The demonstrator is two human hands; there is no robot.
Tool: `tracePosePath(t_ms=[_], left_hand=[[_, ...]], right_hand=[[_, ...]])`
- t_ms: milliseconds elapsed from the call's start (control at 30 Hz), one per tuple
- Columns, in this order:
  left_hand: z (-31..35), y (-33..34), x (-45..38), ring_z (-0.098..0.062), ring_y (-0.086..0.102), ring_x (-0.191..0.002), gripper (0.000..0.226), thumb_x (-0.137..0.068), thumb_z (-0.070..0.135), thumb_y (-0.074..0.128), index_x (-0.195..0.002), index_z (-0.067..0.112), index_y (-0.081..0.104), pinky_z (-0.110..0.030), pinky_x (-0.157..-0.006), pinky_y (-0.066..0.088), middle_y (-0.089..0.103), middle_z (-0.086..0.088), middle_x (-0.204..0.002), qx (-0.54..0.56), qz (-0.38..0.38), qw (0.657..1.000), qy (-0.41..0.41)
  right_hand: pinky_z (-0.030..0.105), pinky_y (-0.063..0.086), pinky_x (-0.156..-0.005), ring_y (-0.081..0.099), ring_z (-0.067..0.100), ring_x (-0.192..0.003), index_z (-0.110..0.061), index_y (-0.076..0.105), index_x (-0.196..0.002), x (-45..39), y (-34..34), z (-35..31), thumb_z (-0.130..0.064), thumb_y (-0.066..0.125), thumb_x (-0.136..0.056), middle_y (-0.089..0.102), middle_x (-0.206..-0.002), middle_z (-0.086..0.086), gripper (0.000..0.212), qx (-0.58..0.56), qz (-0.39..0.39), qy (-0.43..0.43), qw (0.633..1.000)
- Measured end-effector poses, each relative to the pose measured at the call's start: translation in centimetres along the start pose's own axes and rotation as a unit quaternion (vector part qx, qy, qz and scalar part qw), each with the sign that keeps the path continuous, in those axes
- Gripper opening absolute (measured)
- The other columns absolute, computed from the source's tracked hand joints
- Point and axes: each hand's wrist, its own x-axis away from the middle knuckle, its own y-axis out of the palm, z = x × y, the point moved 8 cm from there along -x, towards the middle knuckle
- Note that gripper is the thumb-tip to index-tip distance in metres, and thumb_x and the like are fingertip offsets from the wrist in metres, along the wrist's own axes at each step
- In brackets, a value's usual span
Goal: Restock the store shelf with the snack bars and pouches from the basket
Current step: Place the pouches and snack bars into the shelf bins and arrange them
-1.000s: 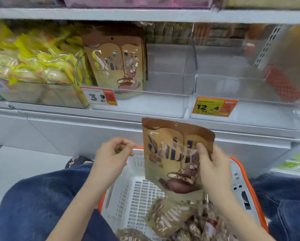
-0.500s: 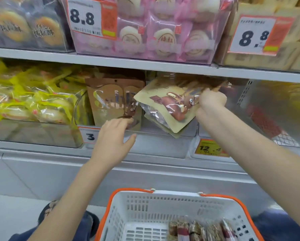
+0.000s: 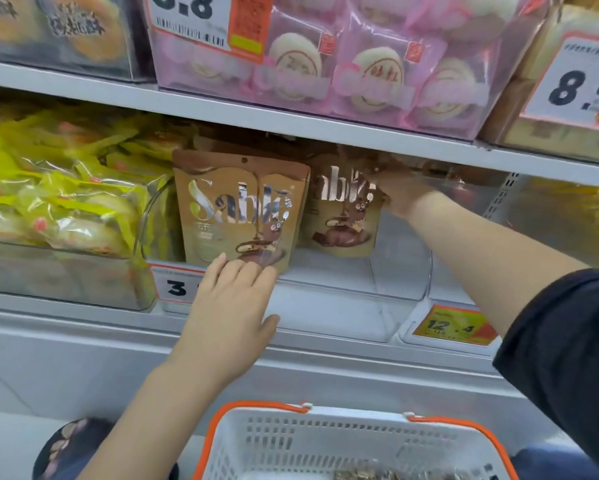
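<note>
Left hand [image 3: 234,308] is flat, fingers [image 3: 218,268] loosely spread, tips touching the bottom edge of the front pouch [image 3: 239,209] standing upright in the clear bin [image 3: 343,306]. Right hand [image 3: 400,194] pinches the top corner of a second pouch [image 3: 339,216] standing just behind and right of it, close under the upper shelf [image 3: 291,123]. Bin's right part is open. Basket [image 3: 326,441] sits below.

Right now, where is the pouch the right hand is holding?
In the head view, the held pouch stands upright in the clear bin, right of the front pouch, with the right hand gripping its top corner.
</note>
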Motion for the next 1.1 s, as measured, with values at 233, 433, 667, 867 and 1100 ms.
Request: tracePosePath(t_ms=[233, 433, 667, 867, 1100], left_hand=[[0.0, 0.2, 0.0, -0.03, 0.061, -0.082, 0.054, -0.054, 0.032, 0.085, -0.096, 0.012, 0.06, -0.046, -0.1, 0.038, 0.059, -0.003, -0.081, -0.009, -0.004, 1.0, -0.001], [-0.3, 0.5, 0.1, -0.029, 0.059, -0.097, 0.061, -0.06, 0.032, 0.083, -0.113, 0.012, 0.06, -0.04, -0.107, 0.019, 0.061, -0.002, -0.096, 0.032, -0.009, 0.999, -0.001], [0.1, -0.2, 2.6, -0.023, 0.02, -0.142, 0.067, -0.084, 0.017, 0.067, -0.143, 0.011, 0.037, -0.034, -0.113, 0.016, 0.039, -0.005, -0.146, 0.157, 0.003, 0.987, -0.044], [3.3, 2.9, 8.7, -0.023, 0.033, -0.128, 0.051, -0.081, 0.012, 0.057, -0.131, 0.008, 0.05, -0.03, -0.107, 0.027, 0.049, -0.007, -0.133, 0.195, -0.028, 0.979, -0.06], [8.3, 16.1, 23.5, -0.026, 0.033, -0.133, 0.064, -0.088, 0.026, 0.063, -0.142, 0.016, 0.032, -0.038, -0.106, 0.036, 0.034, -0.008, -0.146, 0.177, -0.572, 0.786, -0.157]], right_hand=[[0.019, 0.036, -0.082, 0.048, 0.016, -0.103, -0.013, 0.049, -0.108, 1.2, -1.0, -2.4, -0.002, 0.058, -0.087, 0.05, -0.106, 0.002, 0.025, 0.246, 0.097, -0.113, 0.958], [0.027, 0.039, -0.085, 0.052, 0.029, -0.116, -0.002, 0.043, -0.131, 3.5, -2.8, -2.5, -0.017, 0.073, -0.081, 0.055, -0.128, 0.013, 0.06, 0.36, 0.086, -0.159, 0.915], [0.033, 0.042, -0.081, 0.053, 0.024, -0.11, -0.007, 0.032, -0.133, 10.1, -4.6, -0.3, -0.03, 0.079, -0.076, 0.056, -0.119, 0.01, 0.078, 0.219, 0.049, -0.116, 0.968], [0.023, 0.032, -0.092, 0.049, 0.02, -0.105, -0.011, 0.056, -0.11, 26.5, -4.6, 4.8, -0.017, 0.064, -0.084, 0.058, -0.109, 0.005, 0.028, 0.266, 0.015, -0.386, 0.883], [0.016, 0.03, -0.1, 0.034, 0.012, -0.134, -0.031, 0.027, -0.14, 39.6, 3.1, 28.7, -0.028, 0.064, -0.089, 0.033, -0.146, -0.007, 0.063, 0.304, -0.441, -0.004, 0.845]])
